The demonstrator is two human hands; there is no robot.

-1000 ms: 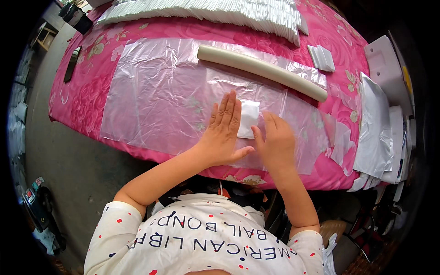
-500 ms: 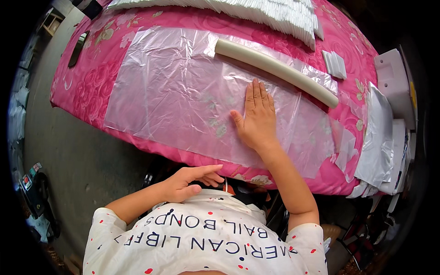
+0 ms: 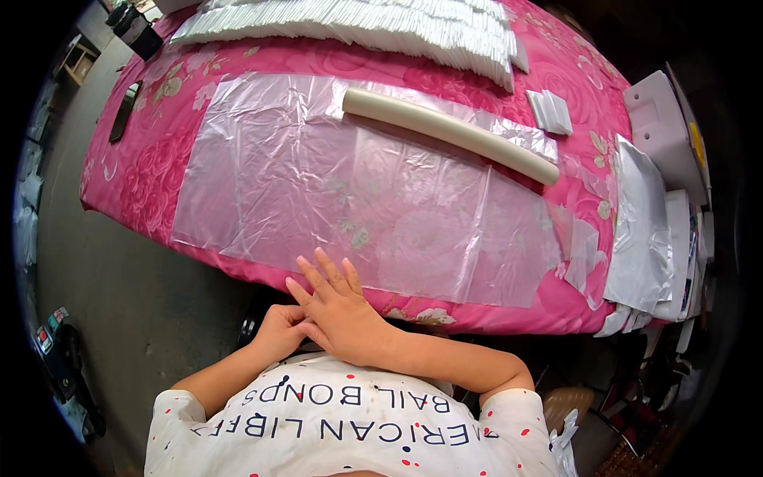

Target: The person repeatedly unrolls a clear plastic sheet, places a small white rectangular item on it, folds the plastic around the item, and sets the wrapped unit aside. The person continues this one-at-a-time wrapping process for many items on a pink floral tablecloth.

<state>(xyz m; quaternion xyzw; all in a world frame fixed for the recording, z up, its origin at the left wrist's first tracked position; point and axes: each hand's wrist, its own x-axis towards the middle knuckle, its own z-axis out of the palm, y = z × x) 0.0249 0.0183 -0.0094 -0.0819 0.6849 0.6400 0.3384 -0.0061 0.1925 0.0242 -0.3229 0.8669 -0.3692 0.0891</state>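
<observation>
In front of my body, at the table's near edge, my two hands meet. My right hand [image 3: 343, 319] has its fingers spread and holds nothing; its fingertips are over the near edge of the clear plastic sheet [image 3: 262, 183]. Beside it, my left hand [image 3: 278, 334] has bent fingers, mostly hidden behind the right hand, so its grip is unclear. The sheet lies wrinkled across the pink flowered tablecloth [image 3: 151, 171]. Along its far side rests a long cream roller or tube [image 3: 453, 135], slanting down to the right, with neither hand on it.
White folded packets [image 3: 350, 28] stand in a long row at the back, with a small stack [image 3: 548, 111] to their right. A phone [image 3: 125, 111] and black container [image 3: 133, 32] are at the left. Silvery film [image 3: 640, 230] and a white foam box [image 3: 664, 135] stand right.
My right hand has lifted off the plastic sheet and come back toward my body, up against my left hand. The left hand's fingers have bent in. The whole view has shifted slightly.
</observation>
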